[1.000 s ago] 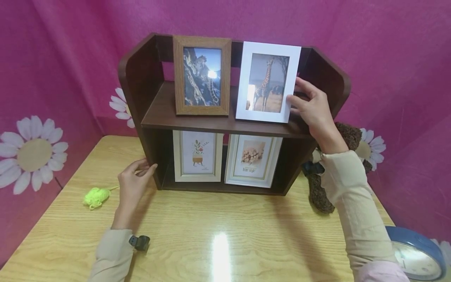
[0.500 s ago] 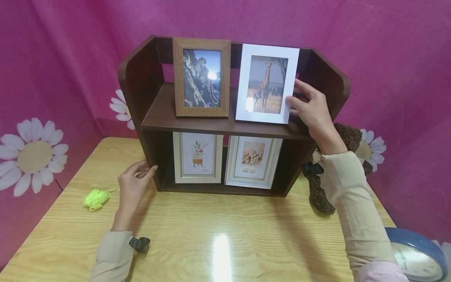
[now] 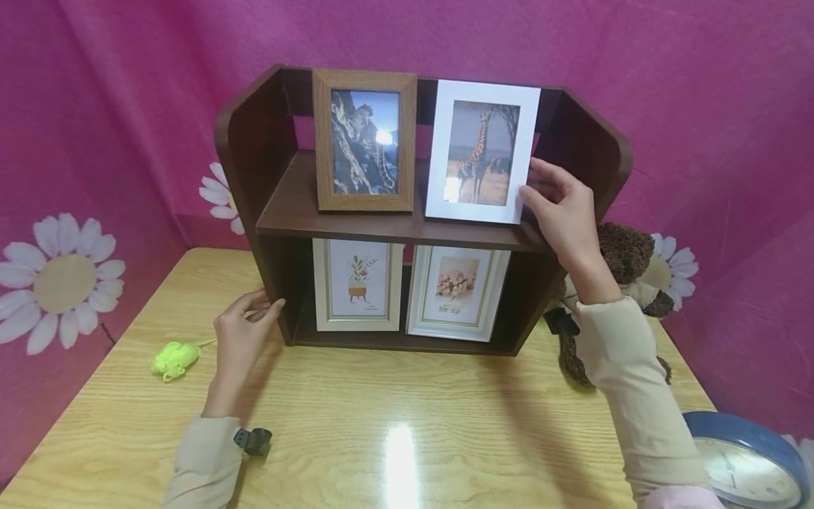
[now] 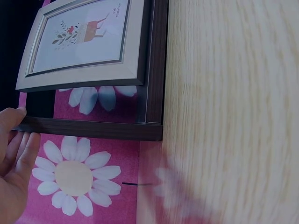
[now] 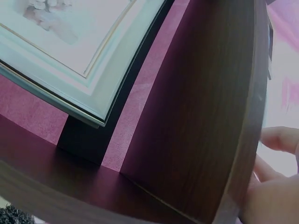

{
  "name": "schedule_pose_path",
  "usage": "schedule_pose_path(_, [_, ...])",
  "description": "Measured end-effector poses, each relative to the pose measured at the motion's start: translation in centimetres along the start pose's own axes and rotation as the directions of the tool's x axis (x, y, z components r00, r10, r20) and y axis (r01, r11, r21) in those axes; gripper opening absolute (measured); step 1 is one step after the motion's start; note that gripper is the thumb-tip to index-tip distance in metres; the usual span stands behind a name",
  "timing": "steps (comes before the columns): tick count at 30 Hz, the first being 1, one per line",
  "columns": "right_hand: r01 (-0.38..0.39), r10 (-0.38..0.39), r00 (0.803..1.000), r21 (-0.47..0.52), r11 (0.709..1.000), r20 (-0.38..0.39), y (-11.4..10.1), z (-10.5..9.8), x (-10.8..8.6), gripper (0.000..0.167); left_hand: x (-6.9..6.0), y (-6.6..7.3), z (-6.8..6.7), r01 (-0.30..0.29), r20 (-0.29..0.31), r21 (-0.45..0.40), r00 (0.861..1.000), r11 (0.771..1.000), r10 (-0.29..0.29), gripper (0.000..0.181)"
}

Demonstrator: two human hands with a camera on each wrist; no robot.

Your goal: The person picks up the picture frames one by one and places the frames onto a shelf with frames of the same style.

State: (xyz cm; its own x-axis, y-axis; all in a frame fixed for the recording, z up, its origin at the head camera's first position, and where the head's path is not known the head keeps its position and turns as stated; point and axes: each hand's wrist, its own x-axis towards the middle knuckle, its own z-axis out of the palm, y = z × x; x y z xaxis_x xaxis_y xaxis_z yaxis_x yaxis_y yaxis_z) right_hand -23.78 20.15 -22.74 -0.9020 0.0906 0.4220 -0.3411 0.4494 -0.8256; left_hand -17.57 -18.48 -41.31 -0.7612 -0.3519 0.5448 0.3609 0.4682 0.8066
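Observation:
A dark brown two-tier shelf [image 3: 356, 224] stands on the table. My left hand [image 3: 242, 332] pinches its left side panel near the base, the thumb on the front edge and fingers outside. On the upper tier, a white picture frame with a giraffe photo [image 3: 481, 152] stands at the right. My right hand [image 3: 566, 212] holds its right edge, thumb at the front, other fingertips partly hidden behind. Beside it leans a brown wooden frame with a leopard photo [image 3: 365, 141]. Below stand a cream frame with a plant print [image 4: 84, 39] and a white "free style" frame [image 3: 458, 293].
A brown teddy bear [image 3: 626, 254] sits right of the shelf, partly behind my arm. A blue-rimmed clock [image 3: 750, 459] lies at the front right. Bright yellow-green yarn [image 3: 174, 360] lies on the table left of my left hand. A pink flowered cloth [image 3: 127, 92] hangs behind.
My right hand has slid slightly down along the giraffe frame's edge, and its forearm has shifted a little left. The left hand stays on the shelf side.

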Motion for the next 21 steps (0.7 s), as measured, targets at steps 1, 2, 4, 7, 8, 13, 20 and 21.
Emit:
schedule_pose_path(1, [0.008,-0.008,1.000,0.001,1.000,-0.003,0.0,0.0,-0.3,0.043,0.0,-0.1,0.0,-0.001,0.000,-0.001,1.000,1.000,0.001,0.023])
schedule_pose_path(2, [0.015,-0.015,1.000,0.002,1.000,-0.006,0.0,0.0,-0.6,0.042,0.0,-0.2,0.0,-0.002,0.000,-0.003,1.000,1.000,0.002,0.023])
schedule_pose_path(4, [0.022,-0.022,1.000,0.005,1.000,-0.018,0.1,0.0,-1.2,0.040,0.0,-0.3,0.0,-0.004,-0.001,-0.007,1.000,1.000,0.004,0.023])
schedule_pose_path(7, [0.027,-0.026,0.999,0.041,0.999,-0.044,0.2,0.0,-2.4,0.036,0.0,-0.4,0.0,-0.005,-0.004,-0.020,1.000,1.000,0.005,0.024])
schedule_pose_path(8, [0.028,-0.024,0.998,0.062,0.998,-0.057,0.3,0.0,-2.8,0.034,0.0,-0.4,0.0,-0.004,-0.005,-0.022,1.000,1.000,0.003,0.024])
schedule_pose_path(13, [0.072,-0.030,0.987,0.272,0.960,-0.157,0.9,-0.1,-4.8,0.019,-0.1,-0.4,-0.1,0.003,-0.008,-0.012,1.000,1.000,-0.003,0.024])
schedule_pose_path(20, [0.130,-0.002,0.968,0.493,0.860,-0.250,2.3,-1.1,-7.1,0.017,0.0,-0.1,-0.1,0.006,0.002,-0.012,1.000,1.000,-0.006,0.023])
schedule_pose_path(21, [0.119,0.011,0.968,0.498,0.859,-0.251,2.6,-1.3,-7.4,0.016,0.0,-0.2,-0.1,0.008,0.001,-0.015,1.000,1.000,-0.008,0.023])
